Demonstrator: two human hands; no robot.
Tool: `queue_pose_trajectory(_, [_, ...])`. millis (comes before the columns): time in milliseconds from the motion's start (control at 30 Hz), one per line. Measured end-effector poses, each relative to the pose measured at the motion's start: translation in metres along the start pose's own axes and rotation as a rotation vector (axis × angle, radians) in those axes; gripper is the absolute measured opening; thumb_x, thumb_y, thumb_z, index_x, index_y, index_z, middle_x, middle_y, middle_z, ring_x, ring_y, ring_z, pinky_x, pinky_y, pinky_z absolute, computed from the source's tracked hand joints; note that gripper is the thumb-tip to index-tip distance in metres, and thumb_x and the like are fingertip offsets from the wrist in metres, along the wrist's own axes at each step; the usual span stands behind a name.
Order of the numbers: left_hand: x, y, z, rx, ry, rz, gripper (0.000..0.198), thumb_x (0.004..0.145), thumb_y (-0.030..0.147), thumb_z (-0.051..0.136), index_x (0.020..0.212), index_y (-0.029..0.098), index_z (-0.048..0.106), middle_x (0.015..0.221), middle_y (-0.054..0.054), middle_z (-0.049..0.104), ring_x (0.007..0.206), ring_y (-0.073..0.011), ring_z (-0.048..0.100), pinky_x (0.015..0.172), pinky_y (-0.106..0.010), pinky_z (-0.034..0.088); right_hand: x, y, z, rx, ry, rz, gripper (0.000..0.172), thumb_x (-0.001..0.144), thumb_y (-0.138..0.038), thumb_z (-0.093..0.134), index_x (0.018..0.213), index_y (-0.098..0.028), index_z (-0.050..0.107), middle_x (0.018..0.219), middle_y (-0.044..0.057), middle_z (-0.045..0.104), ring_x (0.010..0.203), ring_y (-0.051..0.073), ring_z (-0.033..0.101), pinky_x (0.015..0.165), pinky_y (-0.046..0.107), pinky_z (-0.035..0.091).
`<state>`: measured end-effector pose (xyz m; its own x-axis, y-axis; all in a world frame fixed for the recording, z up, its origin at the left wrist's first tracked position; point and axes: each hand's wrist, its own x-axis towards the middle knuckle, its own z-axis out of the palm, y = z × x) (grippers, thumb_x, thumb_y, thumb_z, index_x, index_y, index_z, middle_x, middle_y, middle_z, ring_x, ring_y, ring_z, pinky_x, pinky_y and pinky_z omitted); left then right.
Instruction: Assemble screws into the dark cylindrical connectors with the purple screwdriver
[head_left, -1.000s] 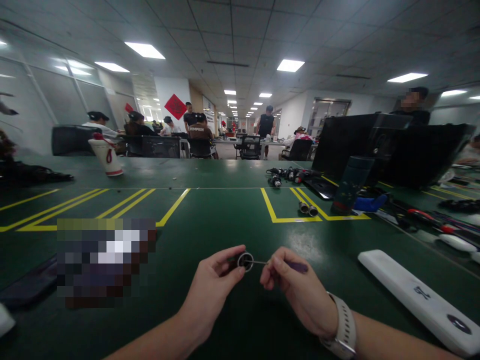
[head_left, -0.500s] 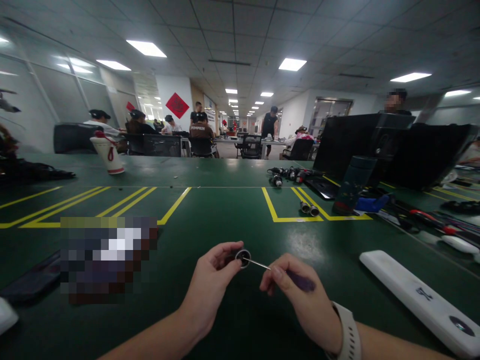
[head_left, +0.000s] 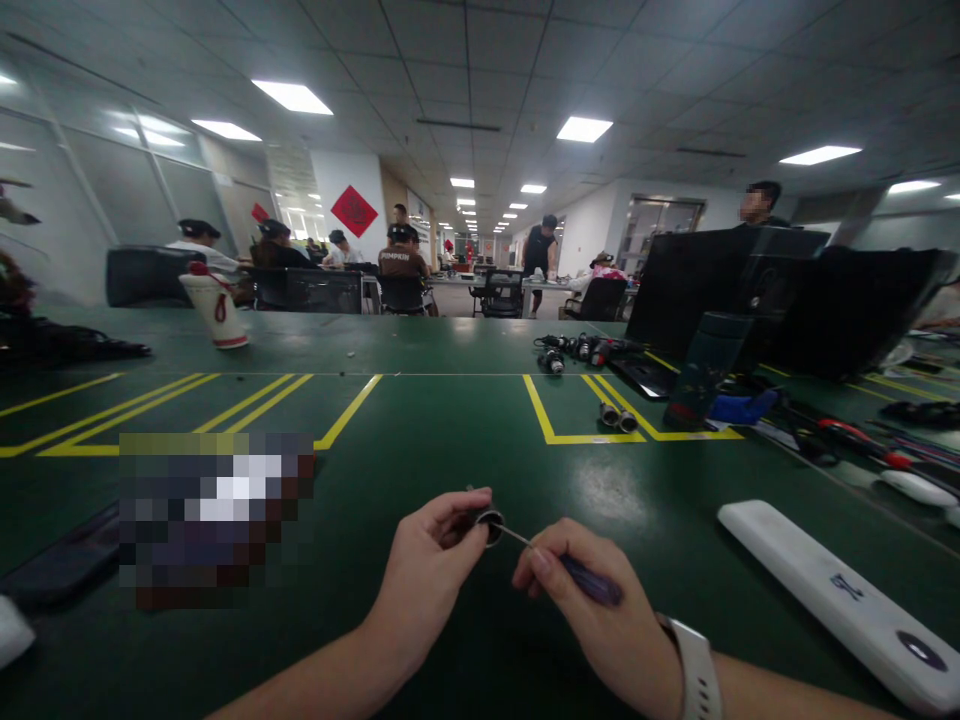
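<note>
My left hand (head_left: 420,570) is closed, thumb and fingers pinching a small round metal connector (head_left: 493,519) whose open ring faces my right side. A screwdriver (head_left: 592,580) with a purple handle lies in the closed fingers of my right hand (head_left: 600,620). Its thin shaft points left, and the tip reaches into the connector's opening. The exact spot the tip touches is hidden inside the ring. Both hands are just above the green table (head_left: 480,410).
Two metal connectors (head_left: 618,416) lie inside a yellow-taped area. Cabled connectors (head_left: 570,350) are farther back, near a dark bottle (head_left: 705,370). A white oblong case (head_left: 832,600) is at right, a phone (head_left: 64,555) at left. A paper cup (head_left: 217,310) stands at the back left.
The connector has turned a little in my left fingers. My right hand and the screwdriver have shifted slightly left and down. A person behind the monitors has moved left.
</note>
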<state>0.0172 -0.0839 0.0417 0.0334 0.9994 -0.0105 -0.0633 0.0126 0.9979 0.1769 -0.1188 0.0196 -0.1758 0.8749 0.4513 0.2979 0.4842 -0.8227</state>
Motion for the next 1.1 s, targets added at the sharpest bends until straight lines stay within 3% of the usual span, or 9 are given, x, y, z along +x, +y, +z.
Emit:
queue_pose_trajectory(533, [0.0012, -0.0009, -0.0007, 0.02, -0.009, -0.005, 0.024, 0.06, 0.013, 0.067, 0.082, 0.017, 0.075, 0.086, -0.006, 0.076, 0.083, -0.023, 0.07, 0.081, -0.035, 0.054, -0.0011, -0.0053, -0.0007, -0.118, -0.015, -0.056, 0.026, 0.09, -0.027, 0.045, 0.072, -0.017, 0.062, 0.066, 0.003, 0.063, 0.062, 0.014, 0.059, 0.059, 0.025, 0.044])
queue_pose_trajectory(767, [0.0017, -0.0057, -0.0036, 0.084, -0.025, 0.035, 0.025, 0.062, 0.016, 0.066, 0.085, 0.018, 0.075, 0.098, -0.007, 0.074, 0.092, -0.0251, 0.067, 0.088, -0.037, 0.052, -0.003, -0.0093, -0.0012, -0.37, -0.16, -0.307, 0.016, 0.086, -0.015, 0.045, 0.077, -0.016, 0.058, 0.07, 0.007, 0.063, 0.065, 0.017, 0.055, 0.059, 0.029, 0.043])
queue_pose_trajectory(967, [0.0031, -0.0081, -0.0039, 0.09, -0.036, 0.054, 0.024, 0.063, 0.016, 0.066, 0.085, 0.018, 0.075, 0.089, -0.007, 0.076, 0.093, -0.0261, 0.067, 0.086, -0.039, 0.052, -0.0029, -0.0093, -0.0007, -0.177, -0.032, -0.068, 0.012, 0.086, -0.02, 0.046, 0.078, -0.019, 0.055, 0.069, 0.003, 0.062, 0.065, 0.015, 0.059, 0.06, 0.027, 0.044])
queue_pose_trajectory(1100, [0.0024, -0.0059, -0.003, 0.09, -0.035, 0.045, 0.025, 0.063, 0.016, 0.065, 0.085, 0.018, 0.075, 0.09, -0.008, 0.076, 0.091, -0.0268, 0.068, 0.084, -0.04, 0.053, -0.0046, -0.0066, -0.0016, -0.121, -0.042, -0.049, 0.006, 0.082, -0.015, 0.048, 0.081, -0.019, 0.051, 0.071, 0.002, 0.062, 0.063, 0.014, 0.058, 0.057, 0.026, 0.044])
